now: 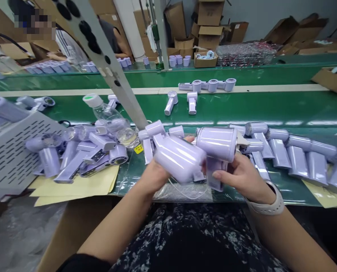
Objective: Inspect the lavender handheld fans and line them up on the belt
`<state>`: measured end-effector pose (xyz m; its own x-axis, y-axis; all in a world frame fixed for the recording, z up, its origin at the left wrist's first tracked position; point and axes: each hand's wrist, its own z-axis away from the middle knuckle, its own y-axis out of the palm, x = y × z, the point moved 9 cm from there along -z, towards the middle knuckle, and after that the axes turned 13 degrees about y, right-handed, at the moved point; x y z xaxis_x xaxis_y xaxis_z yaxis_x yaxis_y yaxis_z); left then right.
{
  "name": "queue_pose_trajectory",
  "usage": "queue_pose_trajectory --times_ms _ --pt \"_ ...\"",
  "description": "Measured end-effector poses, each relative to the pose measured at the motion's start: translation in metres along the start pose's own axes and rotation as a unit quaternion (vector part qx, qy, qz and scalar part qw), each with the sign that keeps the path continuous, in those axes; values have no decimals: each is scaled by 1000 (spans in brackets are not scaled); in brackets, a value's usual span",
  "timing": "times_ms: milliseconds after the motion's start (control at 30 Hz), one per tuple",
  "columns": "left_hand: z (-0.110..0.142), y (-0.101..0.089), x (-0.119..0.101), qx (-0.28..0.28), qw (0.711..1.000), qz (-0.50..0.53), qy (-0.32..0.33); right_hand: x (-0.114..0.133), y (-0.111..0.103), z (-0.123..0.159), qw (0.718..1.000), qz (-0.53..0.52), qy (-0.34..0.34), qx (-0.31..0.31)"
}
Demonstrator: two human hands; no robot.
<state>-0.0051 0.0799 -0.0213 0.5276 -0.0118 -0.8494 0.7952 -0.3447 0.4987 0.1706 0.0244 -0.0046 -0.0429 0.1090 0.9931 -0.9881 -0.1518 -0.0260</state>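
Note:
My left hand (pixel 154 175) is wrapped round a lilac plastic fan body (pixel 178 158) held just above the near edge of the green bench. My right hand (pixel 238 173) grips a second lilac handheld fan (pixel 218 145) by its handle, its round head up and touching the first piece. A thin white cord (pixel 185 192) loops below them over a clear plastic bag (pixel 182 193). Both hands are closed on their parts.
A heap of lilac fan parts (pixel 80 155) lies left on yellow paper (pixel 80 185), with a clear bottle (pixel 112 119). A row of lilac fans (pixel 296 155) lies right. More fans (pixel 191 102) sit on the green conveyor. A grey perforated tray (pixel 12 151) is left; another person (pixel 112 36) works opposite.

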Motion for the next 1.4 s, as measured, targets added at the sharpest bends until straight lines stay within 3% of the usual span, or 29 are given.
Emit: queue_pose_trajectory --times_ms 133,233,300,467,633,767,933,1167,1400 --pt "-4 2 13 -10 999 40 -6 -18 -28 4 987 -93 68 -117" --pt "3 19 18 16 998 55 -12 -23 -13 7 976 -183 97 -59" --pt "10 36 16 62 997 54 -7 -18 -2 13 973 -215 78 -10" --pt "21 67 17 160 985 58 -23 -16 5 28 967 -251 25 18" --pt "15 64 23 135 991 4 -1 -28 1 25 973 -225 27 -33" --pt "15 58 29 95 995 -4 -31 -33 -6 20 966 -227 68 -101" --pt "15 42 32 16 996 -55 -74 -31 8 15 940 -322 107 -16" --pt "23 54 16 77 995 -31 -53 -13 7 24 917 -393 69 -3" --pt "37 66 -8 106 993 -24 -45 12 4 42 936 -349 34 0"
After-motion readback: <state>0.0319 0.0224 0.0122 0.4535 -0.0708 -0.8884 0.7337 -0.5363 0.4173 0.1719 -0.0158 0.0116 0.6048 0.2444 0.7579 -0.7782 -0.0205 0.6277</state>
